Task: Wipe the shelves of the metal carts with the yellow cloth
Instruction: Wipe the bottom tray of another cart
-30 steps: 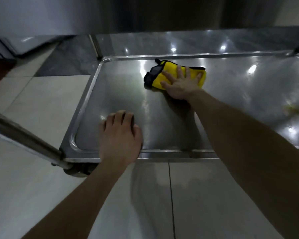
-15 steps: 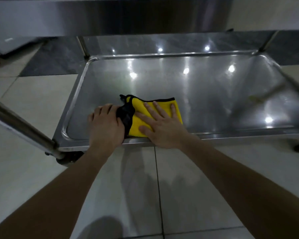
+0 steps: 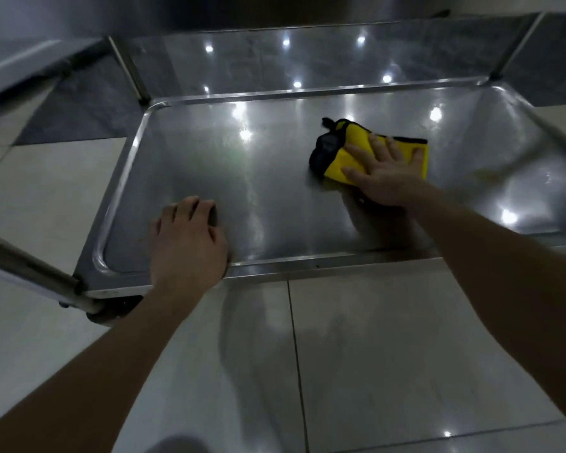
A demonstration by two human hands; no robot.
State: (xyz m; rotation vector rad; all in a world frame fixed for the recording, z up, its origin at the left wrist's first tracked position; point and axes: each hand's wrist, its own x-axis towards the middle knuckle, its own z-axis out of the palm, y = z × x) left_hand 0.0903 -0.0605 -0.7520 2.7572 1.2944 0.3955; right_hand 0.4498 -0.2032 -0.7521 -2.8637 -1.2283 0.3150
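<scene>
yellow cloth (image 3: 342,160) now mid-right on the cart shelf (image 3: 242,178), off the near rim (image 3: 307,266) where it lay 0.5 s ago, well apart from left hand (image 3: 187,243). right hand (image 3: 386,181) flat on it, grip wide, fingers spread, pressing. left hand unmoved on the near rim, fingers loosely bent, holding nothing.

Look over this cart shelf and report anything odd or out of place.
One thing: a faint yellowish smudge on the shelf, right of the yellow cloth under the right hand. Stain or reflection, I cannot tell. No damage shows.
</scene>
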